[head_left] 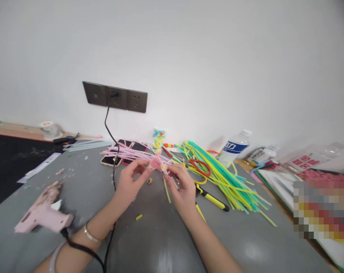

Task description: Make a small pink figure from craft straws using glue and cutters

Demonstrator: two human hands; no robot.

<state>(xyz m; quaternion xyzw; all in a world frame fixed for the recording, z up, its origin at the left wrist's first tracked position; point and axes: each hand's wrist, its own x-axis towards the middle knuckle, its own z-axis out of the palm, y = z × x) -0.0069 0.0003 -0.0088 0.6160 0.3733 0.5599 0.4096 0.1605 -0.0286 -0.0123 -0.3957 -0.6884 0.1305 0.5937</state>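
Between my two hands, above the middle of the grey table, is a small pink pipe-cleaner figure [157, 163] with pale yellow balls on it. My left hand [133, 180] pinches its left side between thumb and fingers. On the opposite side my right hand [181, 182] grips the figure's edge near a yellow ball. Pink pipe cleaners [129, 153] lie just behind my left hand. Yellow-and-black handled pliers [214, 200] rest to the right of my right hand, partly hidden by it.
A pink glue gun [45, 214] lies at left, its black cord [86, 250] crossing under my left arm. Yellow and green pipe cleaners [217, 178] spread at right. A water bottle [234, 146] stands by the wall. Phones [111, 159] lie behind. A wall socket [115, 97] holds a plug.
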